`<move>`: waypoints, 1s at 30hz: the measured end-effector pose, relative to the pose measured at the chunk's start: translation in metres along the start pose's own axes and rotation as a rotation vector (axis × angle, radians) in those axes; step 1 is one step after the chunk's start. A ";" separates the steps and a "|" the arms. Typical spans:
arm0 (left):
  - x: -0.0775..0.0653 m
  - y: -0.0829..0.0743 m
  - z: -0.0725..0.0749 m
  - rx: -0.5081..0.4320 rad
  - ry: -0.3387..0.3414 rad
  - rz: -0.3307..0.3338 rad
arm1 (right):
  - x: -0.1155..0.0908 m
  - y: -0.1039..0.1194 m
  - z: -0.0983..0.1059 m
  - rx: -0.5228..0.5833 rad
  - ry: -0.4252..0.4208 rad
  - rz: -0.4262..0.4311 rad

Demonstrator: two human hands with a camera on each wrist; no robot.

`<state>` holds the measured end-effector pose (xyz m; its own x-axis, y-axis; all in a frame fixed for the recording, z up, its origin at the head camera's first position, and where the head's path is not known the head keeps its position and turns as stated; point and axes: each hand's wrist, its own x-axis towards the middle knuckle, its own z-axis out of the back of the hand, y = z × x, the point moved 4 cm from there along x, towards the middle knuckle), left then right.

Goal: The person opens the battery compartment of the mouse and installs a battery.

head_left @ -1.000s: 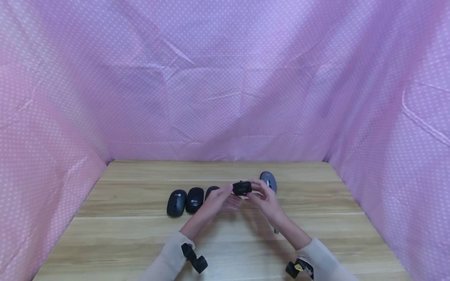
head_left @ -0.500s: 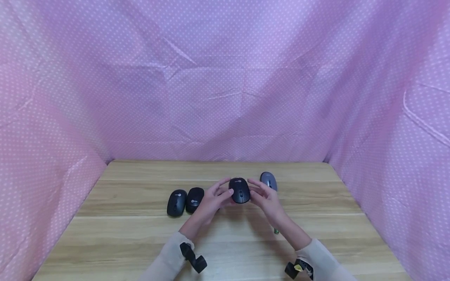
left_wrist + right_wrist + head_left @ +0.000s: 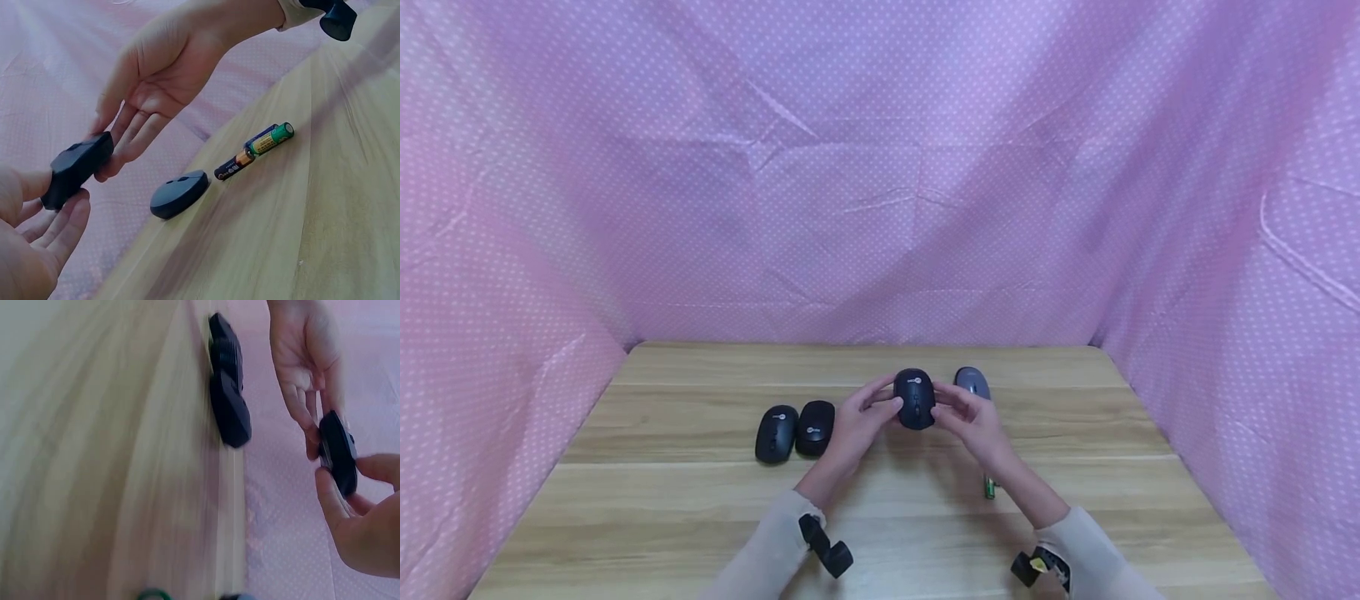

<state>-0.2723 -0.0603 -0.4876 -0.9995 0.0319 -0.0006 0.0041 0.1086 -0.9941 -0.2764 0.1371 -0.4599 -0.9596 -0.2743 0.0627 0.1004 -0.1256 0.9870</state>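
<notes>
Both hands hold a black computer mouse [image 3: 914,399] above the table, its logo side facing up in the head view. My left hand [image 3: 854,427] pinches one side, with the thumb at the edge. On the opposite side, my right hand [image 3: 972,423] grips it between thumb and fingers. In the left wrist view the held mouse [image 3: 78,167] appears from the side, with the right hand [image 3: 169,69] beyond it. The right wrist view shows the mouse [image 3: 337,453] between the two sets of fingertips.
Two black mice [image 3: 777,434] [image 3: 816,428] lie side by side left of the hands. Behind the right hand is a grey mouse [image 3: 972,382]. Batteries [image 3: 253,152] lie near that mouse on the wooden table [image 3: 700,525]. Pink dotted cloth [image 3: 880,208] surrounds the table.
The held mouse has turned from edge-on to showing its top, then risen slightly. Both hands have kept hold; the left has shifted a little right. More of the green battery shows beside the right forearm.
</notes>
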 end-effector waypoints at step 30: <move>0.051 0.034 -0.043 0.326 0.025 -0.046 | 0.040 -0.042 0.026 -0.578 -0.014 0.190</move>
<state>-0.3220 -0.0121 -0.5169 -0.9972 0.0597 0.0440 -0.0558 -0.2131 -0.9754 -0.3255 0.1566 -0.4950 -0.9138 -0.3306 0.2361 0.3932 -0.5737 0.7185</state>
